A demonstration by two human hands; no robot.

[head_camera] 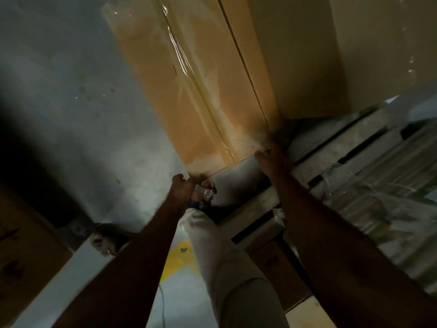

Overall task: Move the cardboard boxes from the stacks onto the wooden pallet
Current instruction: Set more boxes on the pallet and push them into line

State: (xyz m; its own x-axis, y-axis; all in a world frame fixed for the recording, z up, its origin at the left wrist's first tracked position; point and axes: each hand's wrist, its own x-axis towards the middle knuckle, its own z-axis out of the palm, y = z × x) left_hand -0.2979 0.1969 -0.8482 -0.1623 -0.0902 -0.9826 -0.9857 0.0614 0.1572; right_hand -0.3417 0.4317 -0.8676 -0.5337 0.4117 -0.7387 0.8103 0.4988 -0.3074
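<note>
Hands, left (181, 188) and right (269, 159), grip cardboard box (189, 91) corners, I think; next I lower it onto pallet (343, 147).

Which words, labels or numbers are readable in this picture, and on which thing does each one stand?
No text can be read.
Cardboard box held by both hands: only clear tape and a small dark mark, too small to read.
Brown carton at lower left: dark printed marks, too blurred to read.

Long tan cardboard box (189, 86), clear tape along its seam, tilted, beside a paler box (295, 55); wooden pallet (331, 147) below
</note>
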